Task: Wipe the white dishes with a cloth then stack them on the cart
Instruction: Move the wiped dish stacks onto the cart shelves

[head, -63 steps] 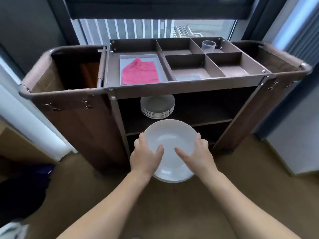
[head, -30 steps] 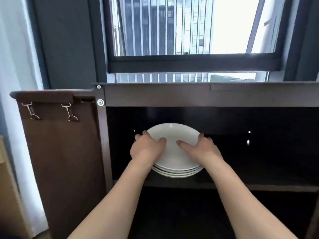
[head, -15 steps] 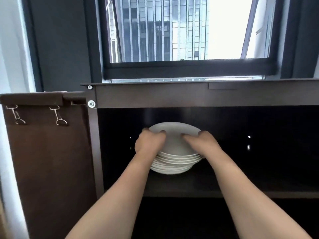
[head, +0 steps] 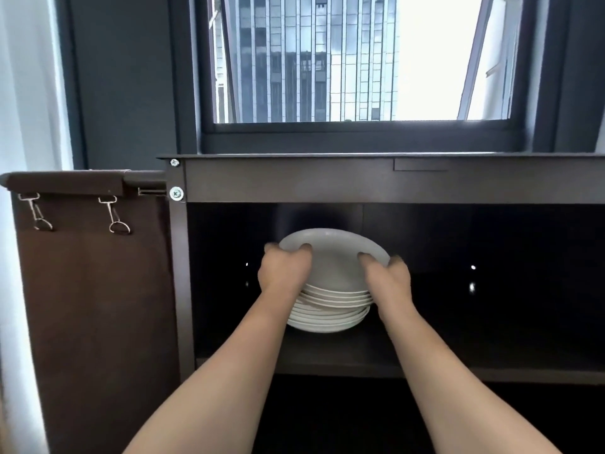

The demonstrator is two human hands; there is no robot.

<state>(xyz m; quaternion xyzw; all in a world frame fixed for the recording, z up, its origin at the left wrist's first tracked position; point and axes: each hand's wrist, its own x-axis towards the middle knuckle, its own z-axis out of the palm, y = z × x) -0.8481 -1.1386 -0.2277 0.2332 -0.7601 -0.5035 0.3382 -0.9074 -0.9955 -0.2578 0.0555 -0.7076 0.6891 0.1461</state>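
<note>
A stack of several white dishes (head: pixel 327 311) stands on the cart's middle shelf (head: pixel 458 362), inside the dark opening. The top white dish (head: pixel 334 257) sits tilted on the stack, its far edge raised. My left hand (head: pixel 283 268) grips its left rim, thumb curled over the edge. My right hand (head: pixel 386 275) grips the right rim the same way. Both forearms reach in from below. No cloth is in view.
The dark brown cart's top rail (head: pixel 360 181) runs just above the shelf opening. A brown fabric side bag (head: pixel 95 290) with metal clips hangs at the left. A window (head: pixel 343 60) is behind the cart. A lower shelf space lies dark below.
My view has dropped to shelf level. The dish I carried in both hands now rests on the stack, and the stack shows more from the side.
</note>
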